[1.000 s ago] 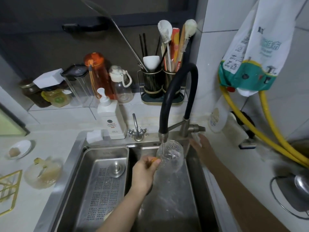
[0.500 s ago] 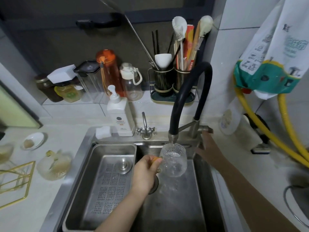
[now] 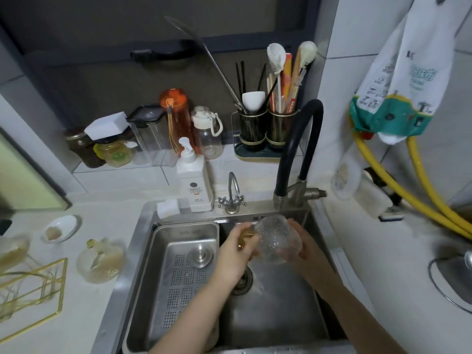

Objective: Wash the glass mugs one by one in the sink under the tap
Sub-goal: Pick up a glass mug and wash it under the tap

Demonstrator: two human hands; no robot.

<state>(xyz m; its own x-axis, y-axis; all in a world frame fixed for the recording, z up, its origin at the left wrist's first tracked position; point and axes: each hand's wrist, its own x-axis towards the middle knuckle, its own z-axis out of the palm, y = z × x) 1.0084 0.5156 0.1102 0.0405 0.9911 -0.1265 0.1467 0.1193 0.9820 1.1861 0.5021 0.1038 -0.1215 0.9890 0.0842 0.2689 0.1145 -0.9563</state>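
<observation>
Now, mug: a textured glass mug (image 3: 277,241) is held over the sink (image 3: 275,315) at the middle of the frame, just below the black tap (image 3: 293,159).
Left hand: the left hand (image 3: 236,254) is closed on the gold handle (image 3: 246,236) on the mug's left side.
Right hand: the right hand (image 3: 304,246) cups the mug's right wall from behind, fingers curled against the glass – a hold, not a loose touch.
Step in hand: by my reading, rubbing and rinsing this one mug.
Doing it well: keep the handle grip firm, since wet bumpy glass will likely be slippery; turn the mug slowly so the right hand works all round the wall and rim; hold it low in the basin so splashes stay inside; keep it clear of the steel tap end.
Other mugs: a second glass mug (image 3: 101,261) stands on the worktop (image 3: 76,328) at lower left, beside a gold wire rack (image 3: 30,290) – probably next in line.
Nearby: a white soap bottle (image 3: 194,182) sits behind the sink, and a perforated steel tray (image 3: 184,274) fills its left half.
Hard to make out: whether water is running – no clear stream shows; which way the mug's mouth faces; the right fingertips, blurred through the glass.
Cut off: both arms leave at the bottom edge, and the rack at the left.
</observation>
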